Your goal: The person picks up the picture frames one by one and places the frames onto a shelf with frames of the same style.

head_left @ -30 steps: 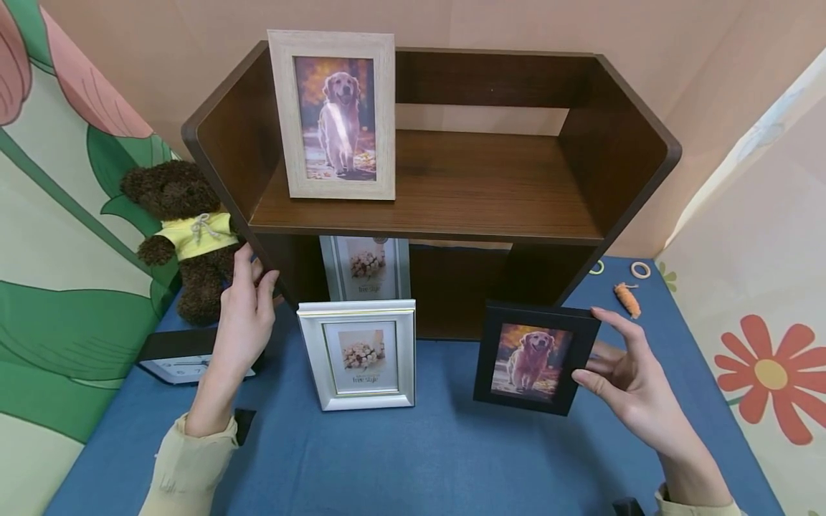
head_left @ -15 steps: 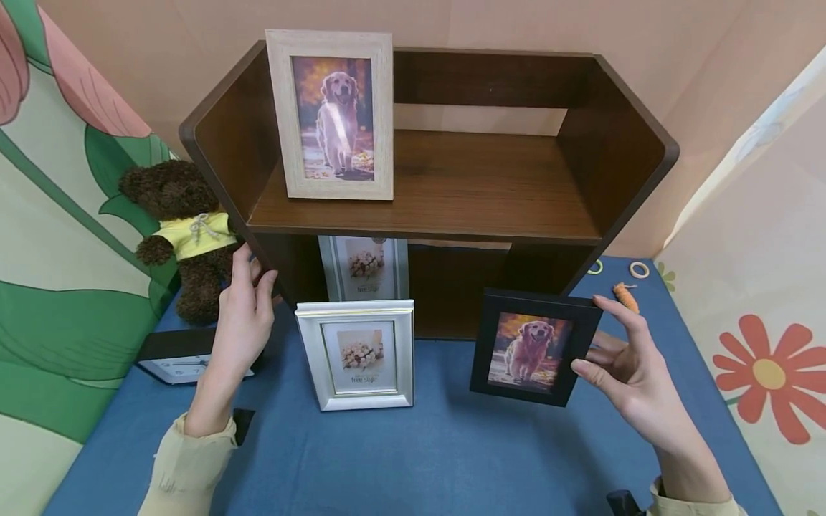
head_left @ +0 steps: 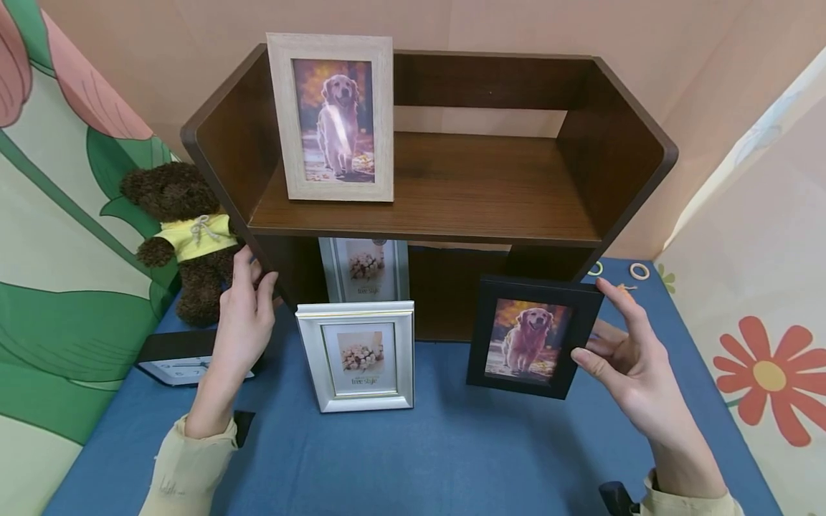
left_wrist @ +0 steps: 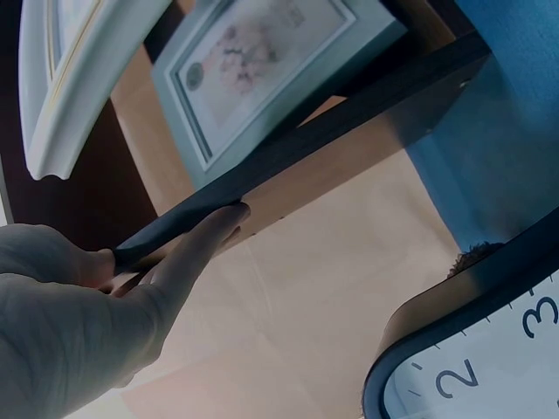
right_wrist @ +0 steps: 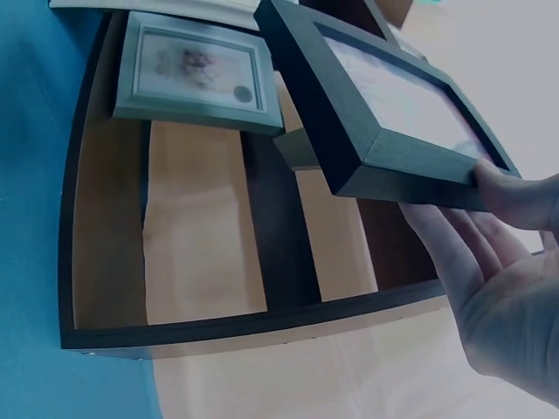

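Leftmost, a wall painted with green leaves and pink petals (head_left: pixel 97 79) stands behind a brown teddy bear (head_left: pixel 183 240) in a yellow top; near the bear's feet, on a blue cloth (head_left: pixel 387 466), is a black clock (head_left: pixel 174 340), its numerals 2 and 3 legible from the left wrist; just beside it, the left hand (head_left: pixel 245 315) grips the left side panel of a dark brown shelf unit (head_left: pixel 497 183), thumb on one face and fingers on the other; on the unit's upper board, toward the left end, a cream frame (head_left: pixel 335 118) with a dog picture stands upright; below it, a grey-blue frame (head_left: pixel 368 269) stands in the lower compartment, partly hidden by a silver frame (head_left: pixel 358 358) on the cloth in front; farther right, apart from the silver frame, a black frame (head_left: pixel 532 337) with another dog picture is held tilted above the cloth, before the lower compartment's right part; the right hand (head_left: pixel 635 358) pinches its right edge between thumb and fingers; beyond that hand lie a green ring (head_left: pixel 596 269) and a pale ring (head_left: pixel 639 271); rightmost, a red flower (head_left: pixel 769 374) is painted on the wall.
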Motion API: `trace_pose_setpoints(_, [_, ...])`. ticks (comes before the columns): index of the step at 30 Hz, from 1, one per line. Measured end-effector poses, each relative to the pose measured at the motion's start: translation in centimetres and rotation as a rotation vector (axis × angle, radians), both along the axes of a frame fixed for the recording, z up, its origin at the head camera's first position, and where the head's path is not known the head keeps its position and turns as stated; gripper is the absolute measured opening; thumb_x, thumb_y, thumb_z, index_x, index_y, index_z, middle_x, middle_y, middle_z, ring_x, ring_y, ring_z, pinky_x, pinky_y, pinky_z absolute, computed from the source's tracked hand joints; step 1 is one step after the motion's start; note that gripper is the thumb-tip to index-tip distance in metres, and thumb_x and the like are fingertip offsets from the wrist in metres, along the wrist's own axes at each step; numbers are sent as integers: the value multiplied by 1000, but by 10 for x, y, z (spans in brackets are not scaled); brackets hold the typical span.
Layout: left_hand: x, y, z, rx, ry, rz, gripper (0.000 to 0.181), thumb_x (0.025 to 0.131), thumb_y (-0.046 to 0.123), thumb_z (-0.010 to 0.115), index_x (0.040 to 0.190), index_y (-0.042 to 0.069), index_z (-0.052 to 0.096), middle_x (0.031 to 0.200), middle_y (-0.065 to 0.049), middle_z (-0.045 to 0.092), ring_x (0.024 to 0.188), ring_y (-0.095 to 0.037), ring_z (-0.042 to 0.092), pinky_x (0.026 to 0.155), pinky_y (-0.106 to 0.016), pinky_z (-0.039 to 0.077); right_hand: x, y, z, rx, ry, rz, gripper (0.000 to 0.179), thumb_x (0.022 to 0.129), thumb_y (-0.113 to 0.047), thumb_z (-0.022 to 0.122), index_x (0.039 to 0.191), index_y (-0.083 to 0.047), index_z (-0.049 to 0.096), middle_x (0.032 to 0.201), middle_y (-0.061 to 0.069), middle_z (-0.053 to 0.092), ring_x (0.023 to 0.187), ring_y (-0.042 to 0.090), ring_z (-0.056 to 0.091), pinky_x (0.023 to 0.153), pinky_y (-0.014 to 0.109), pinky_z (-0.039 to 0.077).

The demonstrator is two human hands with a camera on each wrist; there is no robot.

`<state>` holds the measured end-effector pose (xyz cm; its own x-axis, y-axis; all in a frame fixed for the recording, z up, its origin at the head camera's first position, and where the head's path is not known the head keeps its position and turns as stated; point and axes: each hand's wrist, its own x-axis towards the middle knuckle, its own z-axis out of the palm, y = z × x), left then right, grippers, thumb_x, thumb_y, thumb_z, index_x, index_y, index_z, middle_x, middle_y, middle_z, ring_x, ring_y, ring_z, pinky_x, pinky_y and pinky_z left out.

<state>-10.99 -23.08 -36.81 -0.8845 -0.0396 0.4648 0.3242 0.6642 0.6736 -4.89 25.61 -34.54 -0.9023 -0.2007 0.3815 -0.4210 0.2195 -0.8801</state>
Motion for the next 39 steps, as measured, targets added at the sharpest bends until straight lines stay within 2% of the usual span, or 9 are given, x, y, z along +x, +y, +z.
trace_pose_setpoints(12, [1, 0, 0, 20, -1, -5, 51, 114, -1, 45, 163, 3, 29, 149, -30, 57, 107, -50, 71, 78, -64, 61, -3, -5, 12, -15, 18, -27, 102, 87, 36, 58, 171, -13, 27, 136, -6, 71, 105, 8, 76, 92, 17, 57])
trace_pose_setpoints(19, [0, 1, -1, 19, 3, -2, 52, 114, 0, 45, 163, 4, 29, 150, -29, 57, 107, -49, 71, 77, -63, 61, -10, -8, 17, -113, 65, 40, 100, 87, 37, 56, 170, -9, 26, 138, 0, 71, 111, 10, 75, 95, 19, 56])
trace_pose_setpoints(24, [0, 0, -2, 13, 10, -6, 51, 114, -1, 45, 163, 4, 29, 149, -29, 58, 107, -48, 71, 77, -63, 61, -12, -11, 22, -138, 91, 60, 97, 89, 34, 57, 170, -9, 26, 139, 1, 71, 111, 10, 75, 95, 19, 56])
trace_pose_setpoints(31, [-1, 0, -2, 8, 13, -4, 51, 114, -1, 45, 162, 3, 30, 147, -30, 58, 106, -49, 71, 76, -64, 61, -10, -11, 37, -141, 39, 20, 99, 89, 34, 56, 171, -10, 24, 137, -2, 71, 110, 9, 75, 96, 24, 57])
trace_pose_setpoints(39, [-1, 0, -2, 6, 15, -4, 50, 114, 0, 45, 162, 3, 30, 147, -30, 59, 104, -49, 71, 76, -64, 61, -17, -9, 42, -236, 122, 150, 91, 94, 26, 60, 170, -9, 24, 145, 12, 66, 112, 19, 76, 97, 27, 57])
